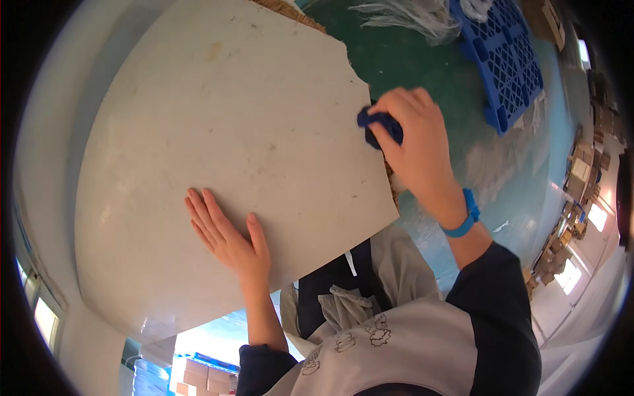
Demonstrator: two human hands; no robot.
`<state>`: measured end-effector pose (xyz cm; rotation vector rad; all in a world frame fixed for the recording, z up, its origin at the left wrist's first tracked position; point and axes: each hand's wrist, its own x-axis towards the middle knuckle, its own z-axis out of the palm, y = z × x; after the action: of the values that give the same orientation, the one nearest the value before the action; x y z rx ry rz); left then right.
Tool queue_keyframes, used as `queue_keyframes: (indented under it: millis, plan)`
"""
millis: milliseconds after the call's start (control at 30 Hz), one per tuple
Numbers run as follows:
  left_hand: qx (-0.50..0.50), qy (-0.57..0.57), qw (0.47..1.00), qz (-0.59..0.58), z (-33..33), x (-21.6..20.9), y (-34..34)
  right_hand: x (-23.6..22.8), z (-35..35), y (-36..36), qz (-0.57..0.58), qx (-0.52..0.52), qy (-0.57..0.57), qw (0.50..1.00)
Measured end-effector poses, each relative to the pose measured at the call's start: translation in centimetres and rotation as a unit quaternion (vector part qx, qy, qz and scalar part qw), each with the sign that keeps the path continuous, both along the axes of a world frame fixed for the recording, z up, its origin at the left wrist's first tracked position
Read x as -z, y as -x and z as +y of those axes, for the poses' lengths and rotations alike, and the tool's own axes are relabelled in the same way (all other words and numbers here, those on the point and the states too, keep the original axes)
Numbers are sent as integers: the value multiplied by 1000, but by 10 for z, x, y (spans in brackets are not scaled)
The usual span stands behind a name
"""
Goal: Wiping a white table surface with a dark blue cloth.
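Note:
A worn white tabletop [152,145] with small dark marks spreads out before me. My left hand [231,241] lies flat on it, fingers stretched out and holding nothing. At the table's right edge, my right hand [413,135] is closed round a crumpled dark blue cloth [391,127]. The cloth overlaps the edge in this view; whether it touches the surface I cannot tell. A blue band [467,214] circles my right wrist.
The right side of the table has a broken, chipped edge [389,173]. A blue plastic pallet [508,63] and clear plastic wrap [413,18] lie on the green floor [386,56]. Cardboard boxes [578,178] are piled far right; a blue water bottle [150,377] stands lower left.

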<state>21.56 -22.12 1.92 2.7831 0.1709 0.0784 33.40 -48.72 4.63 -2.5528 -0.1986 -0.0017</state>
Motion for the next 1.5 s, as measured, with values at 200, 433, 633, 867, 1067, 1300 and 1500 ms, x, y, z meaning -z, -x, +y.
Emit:
queue_keyframes:
  millis: [200, 433, 633, 867, 1067, 1300, 1500]
  plan:
    - [-3, -11, 1000, -3, 3, 1, 3, 0, -4, -21, -18, -69, 32, 997]
    - [4, -27, 999, -25, -2, 3, -4, 3, -5, -41, -27, -94, 24, 995]
    - [3, -40, 999, -24, -3, 5, 1, 0, -20, -11, -6, -133, 29, 991]
    - [3, -32, 999, -25, -15, 1, -8, 9, -11, -53, -82, -145, 21, 986]
    - [1, -40, 999, -24, -10, 5, -1, 0, -24, -3, 13, -153, 20, 988]
    - [12, -27, 998, -48, -4, 1, 1, -6, -13, -10, -9, -166, 61, 984]
    - [10, -34, 998, -50, -5, 1, 1, -21, -35, 60, 72, -176, 74, 979]
